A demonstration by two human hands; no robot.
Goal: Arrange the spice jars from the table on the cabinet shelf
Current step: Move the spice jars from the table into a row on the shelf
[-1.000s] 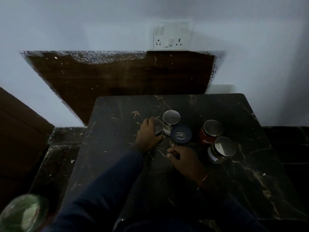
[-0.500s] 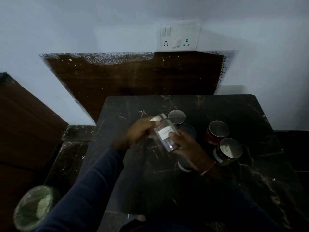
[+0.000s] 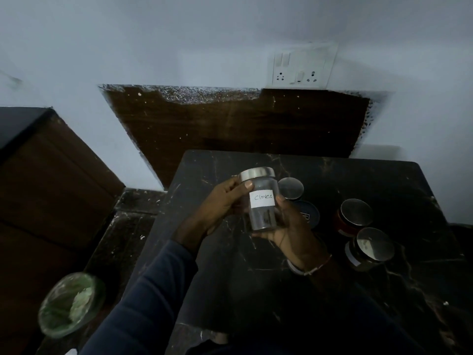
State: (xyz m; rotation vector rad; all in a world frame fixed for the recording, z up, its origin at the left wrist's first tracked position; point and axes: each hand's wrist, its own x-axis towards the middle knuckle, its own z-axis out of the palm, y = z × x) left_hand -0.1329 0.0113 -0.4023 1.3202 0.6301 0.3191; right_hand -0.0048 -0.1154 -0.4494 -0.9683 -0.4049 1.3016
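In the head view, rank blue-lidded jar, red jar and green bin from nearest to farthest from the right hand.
1. Blue-lidded jar, just behind the right hand.
2. Red jar, further right on the table.
3. Green bin, floor, far left.

This looks like a home. Beyond the fingers (image 3: 247, 186), a socket plate (image 3: 302, 66) sits on the painted wall (image 3: 153, 47); left of them stands a lined bin (image 3: 71, 303).

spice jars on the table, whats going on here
A person holds the jar labelled Cloves in both hands above the dark table: left hand near its steel lid, right hand under its base. On the table stand four more: a steel-lidded jar, a blue-lidded jar, a red jar and a white-labelled jar.
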